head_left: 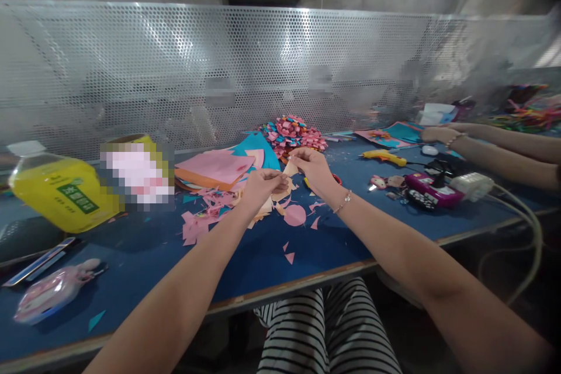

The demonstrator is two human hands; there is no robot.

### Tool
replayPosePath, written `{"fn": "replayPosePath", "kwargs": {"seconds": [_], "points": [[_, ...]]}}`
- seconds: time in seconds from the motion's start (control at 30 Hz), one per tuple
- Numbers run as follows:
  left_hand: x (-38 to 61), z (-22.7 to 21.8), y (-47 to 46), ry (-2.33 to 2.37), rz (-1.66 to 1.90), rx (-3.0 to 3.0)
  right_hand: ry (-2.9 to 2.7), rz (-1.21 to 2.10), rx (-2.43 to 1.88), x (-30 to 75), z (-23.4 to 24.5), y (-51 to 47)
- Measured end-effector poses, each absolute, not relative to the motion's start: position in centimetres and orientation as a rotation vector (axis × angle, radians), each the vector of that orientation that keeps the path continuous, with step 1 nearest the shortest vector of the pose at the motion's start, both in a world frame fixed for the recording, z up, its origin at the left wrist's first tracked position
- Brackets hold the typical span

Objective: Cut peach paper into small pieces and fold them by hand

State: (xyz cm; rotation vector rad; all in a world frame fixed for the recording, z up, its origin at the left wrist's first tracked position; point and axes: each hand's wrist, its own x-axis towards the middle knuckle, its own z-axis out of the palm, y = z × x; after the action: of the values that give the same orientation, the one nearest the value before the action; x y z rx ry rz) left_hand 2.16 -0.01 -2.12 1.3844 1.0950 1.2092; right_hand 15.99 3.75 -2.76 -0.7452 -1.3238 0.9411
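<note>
A: What are the hands doing?
B: Left hand (259,184) and right hand (312,166) both pinch a small peach paper piece (290,169); it hangs between them, above the scraps (205,219) on the blue table (245,257).

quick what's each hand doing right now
Left hand: pinched shut on a small pale peach paper scrap.
Right hand: pinched shut on the same scrap.

Bottle (56,190) l., glue gun (383,156) r.

Head view, down over table (307,269)
</note>
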Motion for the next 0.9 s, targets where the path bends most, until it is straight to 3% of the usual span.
{"fn": "replayPosePath", "kwargs": {"seconds": [0.6, 0.9], "points": [[2.1, -2.3, 0.1, 1.103, 1.129, 1.451, -1.371, 0.941, -0.755, 16.2, -2.8, 4.1], [2.3, -2.6, 0.4, 1.162, 1.282, 1.678, -1.481, 0.989, -0.769, 15.5, -2.4, 2.6]]}}
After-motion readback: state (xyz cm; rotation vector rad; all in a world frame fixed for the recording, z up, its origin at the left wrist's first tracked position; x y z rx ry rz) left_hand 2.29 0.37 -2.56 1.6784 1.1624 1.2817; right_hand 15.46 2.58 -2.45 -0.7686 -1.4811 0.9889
